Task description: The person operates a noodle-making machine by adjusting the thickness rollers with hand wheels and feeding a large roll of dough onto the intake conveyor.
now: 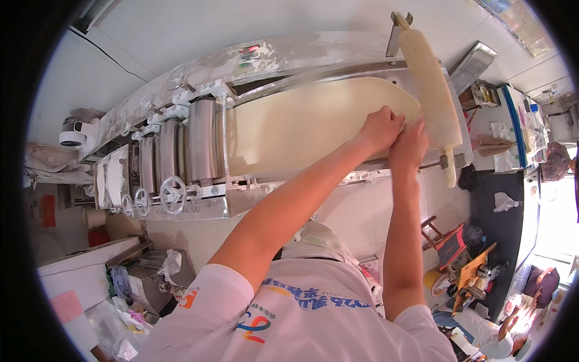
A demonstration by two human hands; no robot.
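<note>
A broad, pale dough sheet (301, 114) lies flat on the machine's belt, its rounded end reaching toward a thick roll of dough (429, 84) wound on a rod at the right. Close together over the near corner of that end are my left hand (381, 130) and my right hand (410, 148). Both have their fingers curled in, seemingly pinching the edge of the sheet, though the fingertips are partly hidden. The roll stands just right of my right hand.
Steel rollers (204, 139) and handwheels (173, 195) line the machine's left part. A metal bracket (398, 33) holds the rod's far end. A folding chair (449, 244) stands on the floor at the right, and another person (482, 329) is at the lower right.
</note>
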